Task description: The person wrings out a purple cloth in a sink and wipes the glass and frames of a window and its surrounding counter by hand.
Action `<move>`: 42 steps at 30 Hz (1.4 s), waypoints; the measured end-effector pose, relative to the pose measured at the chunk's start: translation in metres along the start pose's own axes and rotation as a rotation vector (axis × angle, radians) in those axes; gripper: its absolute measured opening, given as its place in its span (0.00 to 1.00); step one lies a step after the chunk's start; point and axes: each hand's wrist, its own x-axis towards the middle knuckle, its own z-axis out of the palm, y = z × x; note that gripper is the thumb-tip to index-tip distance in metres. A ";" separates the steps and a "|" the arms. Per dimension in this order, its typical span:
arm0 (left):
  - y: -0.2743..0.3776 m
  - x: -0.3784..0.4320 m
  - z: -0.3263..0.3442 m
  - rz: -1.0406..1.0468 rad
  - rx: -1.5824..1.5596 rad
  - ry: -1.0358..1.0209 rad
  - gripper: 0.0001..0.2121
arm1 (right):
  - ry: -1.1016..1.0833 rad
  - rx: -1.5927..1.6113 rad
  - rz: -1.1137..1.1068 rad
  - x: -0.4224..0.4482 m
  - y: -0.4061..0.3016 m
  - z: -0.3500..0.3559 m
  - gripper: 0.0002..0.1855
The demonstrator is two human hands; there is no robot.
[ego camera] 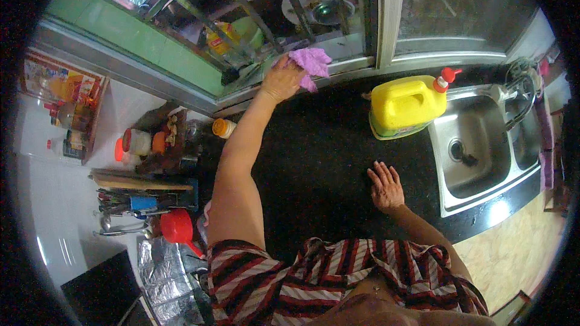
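My left hand (283, 80) is stretched out to the window at the back of the counter. It holds a purple cloth (312, 64) against the lower part of the glass, just above the sill; my fingertips are partly hidden by the cloth. My right hand (388, 190) rests palm down on the black countertop (312, 163), fingers spread, holding nothing. Beyond it stands a big yellow plastic jug (403, 104) with a red pump top (446, 77), beside the sink.
A double steel sink (476, 145) with a faucet (521, 108) is at the right. An orange-capped jar (223, 128) stands near my left forearm. Leftward are a utensil rack (145, 201), a red dipper (176, 225), foil sheeting (165, 267) and jars (136, 141). Bars cross the window.
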 end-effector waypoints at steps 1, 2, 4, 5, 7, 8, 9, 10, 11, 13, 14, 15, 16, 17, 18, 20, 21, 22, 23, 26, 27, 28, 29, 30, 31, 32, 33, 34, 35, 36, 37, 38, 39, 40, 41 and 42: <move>-0.002 0.002 -0.004 0.106 0.019 0.033 0.17 | 0.013 0.003 -0.004 0.000 0.002 0.000 0.34; -0.007 0.003 -0.009 0.210 0.042 0.061 0.16 | 0.026 0.006 -0.011 -0.001 0.004 0.003 0.34; -0.052 0.006 -0.048 0.206 -0.135 -0.126 0.14 | 0.072 0.050 -0.037 -0.003 0.002 0.003 0.31; -0.075 0.016 -0.076 0.208 -0.231 -0.207 0.14 | 0.089 0.023 -0.042 -0.003 0.006 0.002 0.32; -0.112 0.029 -0.169 -0.173 0.126 -0.605 0.19 | 0.115 0.004 -0.039 -0.004 0.007 0.009 0.33; -0.165 -0.004 -0.161 -0.286 0.223 -0.333 0.22 | 0.096 -0.034 -0.029 -0.002 -0.001 0.012 0.33; -0.196 -0.004 -0.184 -0.241 0.356 -0.241 0.26 | 0.078 -0.022 -0.005 -0.003 0.001 0.012 0.33; -0.218 0.006 -0.208 -0.213 0.396 0.136 0.28 | 0.066 -0.007 0.006 -0.004 0.002 0.008 0.33; -0.241 0.007 -0.248 -0.176 0.432 0.494 0.29 | 0.061 0.014 -0.009 -0.002 -0.002 0.003 0.33; -0.245 0.041 -0.259 -0.370 0.467 0.944 0.26 | 0.043 0.009 -0.023 -0.001 -0.006 0.003 0.32; -0.237 0.058 -0.257 -0.451 0.387 1.123 0.23 | 0.047 -0.007 -0.027 -0.001 -0.003 0.004 0.32; -0.201 0.091 -0.233 -0.531 0.125 1.202 0.16 | 0.048 -0.053 0.014 -0.003 0.011 0.003 0.32; -0.173 0.107 -0.237 -0.589 -0.071 1.231 0.11 | 0.060 -0.042 -0.007 -0.002 0.010 0.005 0.32; -0.152 0.120 -0.220 -0.551 -0.225 0.990 0.14 | 0.071 -0.032 -0.026 -0.002 0.006 0.007 0.31; -0.129 0.135 -0.188 -0.543 -0.397 0.758 0.18 | 0.075 -0.043 -0.022 -0.001 0.007 0.010 0.31; -0.051 0.144 -0.145 -0.306 -0.090 0.672 0.24 | 0.112 0.002 -0.032 -0.001 0.001 0.007 0.29; -0.022 0.145 -0.114 -0.227 -0.022 0.678 0.22 | 0.126 0.023 -0.059 0.001 -0.001 0.005 0.28; 0.007 0.149 -0.082 -0.146 0.040 0.692 0.20 | 0.148 0.016 -0.072 0.001 -0.003 0.000 0.28; 0.036 0.144 -0.043 -0.197 -0.014 0.601 0.19 | 0.126 0.022 -0.072 0.003 -0.005 0.001 0.28; 0.081 0.111 0.012 -0.202 -0.017 0.456 0.21 | 0.058 0.035 -0.031 0.002 -0.006 -0.006 0.29; 0.084 0.097 0.017 -0.189 -0.071 0.442 0.19 | 0.059 0.026 -0.027 0.003 -0.007 -0.006 0.29; 0.081 0.086 0.022 -0.176 -0.125 0.428 0.18 | 0.061 0.018 -0.023 0.001 -0.008 -0.004 0.29; 0.070 0.075 0.029 -0.210 -0.117 0.348 0.19 | 0.062 0.011 -0.019 0.001 -0.007 -0.004 0.30; 0.058 0.059 0.035 -0.241 -0.120 0.269 0.20 | 0.064 -0.001 -0.033 0.000 -0.004 0.000 0.30; 0.048 0.041 0.039 -0.268 -0.124 0.189 0.21 | 0.068 -0.020 -0.035 -0.003 0.001 0.007 0.30; 0.037 0.017 0.044 -0.343 -0.110 0.349 0.23 | 0.083 -0.036 -0.036 -0.004 0.006 0.013 0.31; 0.026 -0.009 0.044 -0.412 -0.097 0.510 0.25 | 0.099 -0.051 -0.033 -0.002 0.009 0.017 0.31; 0.020 -0.029 0.040 -0.617 -0.204 0.255 0.25 | 0.088 -0.065 -0.017 -0.001 0.011 0.014 0.31; 0.014 -0.066 0.029 -0.836 -0.283 -0.041 0.26 | 0.060 -0.056 -0.040 0.002 0.005 0.015 0.31; 0.006 -0.068 0.025 -0.907 -0.303 0.037 0.26 | 0.047 -0.074 -0.006 -0.002 0.005 0.009 0.31; 0.002 -0.076 0.024 -0.990 -0.313 0.095 0.27 | 0.042 -0.083 -0.004 -0.004 0.004 0.008 0.31; -0.003 -0.079 0.033 -1.111 -0.215 0.242 0.28 | 0.038 -0.092 0.000 -0.002 0.005 0.007 0.32; -0.010 -0.102 0.039 -1.253 -0.072 0.366 0.30 | 0.020 -0.087 -0.039 0.000 0.002 0.009 0.32; -0.015 -0.102 0.047 -1.362 0.051 0.525 0.31 | -0.010 -0.064 -0.025 0.002 0.001 0.007 0.32; -0.014 -0.104 0.055 -1.430 0.037 0.503 0.33 | -0.012 -0.062 -0.029 0.000 0.001 0.008 0.32; -0.012 -0.101 0.062 -1.495 0.024 0.487 0.34 | -0.009 -0.060 -0.034 0.000 0.004 0.012 0.33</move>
